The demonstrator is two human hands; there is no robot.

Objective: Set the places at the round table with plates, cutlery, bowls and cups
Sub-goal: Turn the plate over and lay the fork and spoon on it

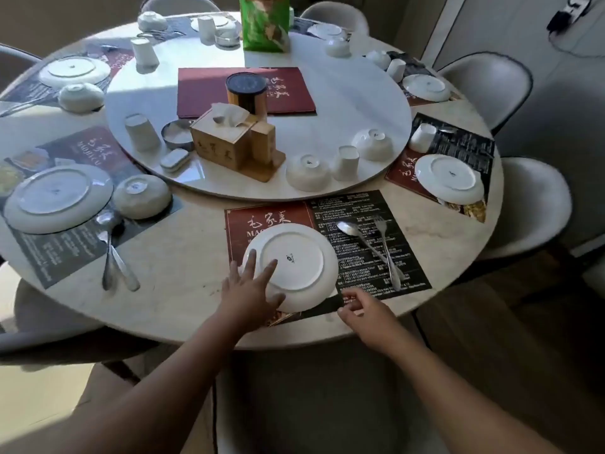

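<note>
A white plate [294,267] lies upside down on the near paper placemat [360,208]. My left hand [250,288] rests flat on the plate's left rim with fingers spread. Just right of the plate, my right hand [358,308] hovers over the placemat's near edge, fingers loosely curled and holding nothing. A spoon [357,237] and a fork [388,250] lie crossed on the mat to the plate's right. Two upturned bowls [307,172] [373,144] and a cup [346,162] stand on the lazy Susan [343,93] beyond.
Set places with plates, bowls and cutlery ring the table at left [55,198] and right [450,178]. The turntable carries a wooden tissue box [226,139], a dark tin [246,93], a red menu [203,90] and a green packet [264,21]. Grey chairs [487,83] surround the table.
</note>
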